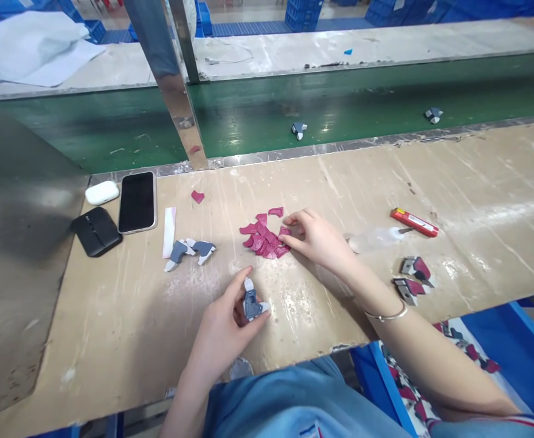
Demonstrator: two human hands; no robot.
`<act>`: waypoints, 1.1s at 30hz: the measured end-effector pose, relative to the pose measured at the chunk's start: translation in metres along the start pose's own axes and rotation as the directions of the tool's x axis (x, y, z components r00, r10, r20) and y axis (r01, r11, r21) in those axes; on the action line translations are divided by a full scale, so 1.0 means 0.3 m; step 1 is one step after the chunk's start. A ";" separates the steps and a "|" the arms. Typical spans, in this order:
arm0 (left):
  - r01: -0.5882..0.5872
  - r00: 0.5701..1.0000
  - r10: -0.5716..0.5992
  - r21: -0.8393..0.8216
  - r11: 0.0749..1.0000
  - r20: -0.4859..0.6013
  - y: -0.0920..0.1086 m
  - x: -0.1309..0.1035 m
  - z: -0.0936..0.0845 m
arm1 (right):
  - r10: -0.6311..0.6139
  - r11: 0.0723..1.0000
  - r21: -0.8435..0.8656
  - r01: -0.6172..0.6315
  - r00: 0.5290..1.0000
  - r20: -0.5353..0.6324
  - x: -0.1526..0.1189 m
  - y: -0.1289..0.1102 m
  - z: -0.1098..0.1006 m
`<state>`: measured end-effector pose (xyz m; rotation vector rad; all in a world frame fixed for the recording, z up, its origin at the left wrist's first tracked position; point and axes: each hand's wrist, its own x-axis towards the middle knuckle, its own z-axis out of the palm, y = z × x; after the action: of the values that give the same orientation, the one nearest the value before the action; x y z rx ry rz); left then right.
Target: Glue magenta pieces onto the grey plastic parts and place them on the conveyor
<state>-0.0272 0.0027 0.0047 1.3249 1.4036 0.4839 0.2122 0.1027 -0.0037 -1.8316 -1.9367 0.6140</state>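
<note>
My left hand (228, 319) holds a blue-grey and white plastic part (252, 302) between thumb and fingers, above the front of the table. At the right edge of a pile of dark red pieces (262, 236), my right hand (315, 237) has its thumb and index finger around one small red piece (284, 232). A loose red piece (197, 196) lies farther back on the left. Two more blue-grey and white parts (204, 249) rest left of the pile. On the right are two parts fitted with red pieces (416, 267).
A phone (137, 202), a white case (102, 193) and a black case (97, 232) lie at the left. A red-yellow box cutter (414, 222) and a clear bottle (376, 239) are at the right. Behind runs a green conveyor (249, 121); a blue bin (513, 347) stands below right.
</note>
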 end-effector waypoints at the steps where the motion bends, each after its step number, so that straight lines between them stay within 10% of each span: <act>1: 0.002 1.000 -0.002 -0.004 1.000 -0.001 0.005 -0.001 -0.002 | 0.002 1.000 0.007 -0.002 1.000 0.002 0.002 0.000 0.000; 10: 0.022 0.999 -0.022 -0.004 1.000 0.030 0.039 -0.002 -0.009 | -0.093 0.963 0.250 0.104 0.994 -0.055 -0.073 -0.029 -0.030; 14: -0.012 1.000 0.012 -0.030 0.999 0.017 0.044 -0.002 -0.002 | -0.487 0.809 0.286 0.514 0.858 -0.164 -0.238 -0.091 -0.033; 18: -0.013 0.999 0.016 -0.067 0.998 0.044 0.047 -0.001 -0.003 | -0.637 0.703 0.258 0.663 0.748 -0.186 -0.332 -0.135 0.024; 33: -0.073 0.997 0.068 -0.161 0.984 -0.032 0.006 -0.023 0.018 | -0.581 0.706 0.363 0.608 0.790 -0.193 -0.308 -0.133 0.105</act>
<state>-0.0231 -0.0048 0.0073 1.2432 1.3135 0.6514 0.1669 0.0073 -0.0061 -0.8716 -2.0072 0.6560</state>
